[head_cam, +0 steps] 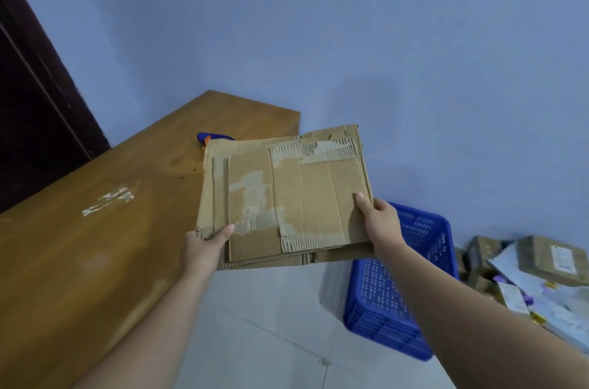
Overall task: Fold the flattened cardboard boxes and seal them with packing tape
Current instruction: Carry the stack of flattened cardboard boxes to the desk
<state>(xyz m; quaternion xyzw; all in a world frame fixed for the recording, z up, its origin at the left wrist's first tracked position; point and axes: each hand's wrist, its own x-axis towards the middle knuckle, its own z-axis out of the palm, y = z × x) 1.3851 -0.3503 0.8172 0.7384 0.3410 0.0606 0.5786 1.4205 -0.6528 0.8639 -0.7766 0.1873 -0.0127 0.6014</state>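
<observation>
Holds a stack of flattened cardboard boxes [287, 197] in the air with both hands, tilted, over the right edge of the wooden tabletop [95, 261] and the tiled floor [271, 325]. Grips the near left corner with the left hand [205, 246], thumb on top, the other fingers out of sight under the cardboard. Pinches the right edge with the right hand [381, 223], thumb likewise on top, the other fingers hidden beneath. Torn paper and old tape scars across the top sheet. On the tabletop, just behind the far left corner of the stack, a blue and orange thing [214, 137], mostly hidden, too little seen to name. Farther left on the tabletop, white scuff marks [108, 199]. On the floor below the right hand, a blue plastic basket [373, 321]. Beyond it at the far right, a heap of wrapped parcels [541, 267] on the floor. Behind everything, a pale blue wall [414, 54]; at the far left, a dark door [32, 101].
</observation>
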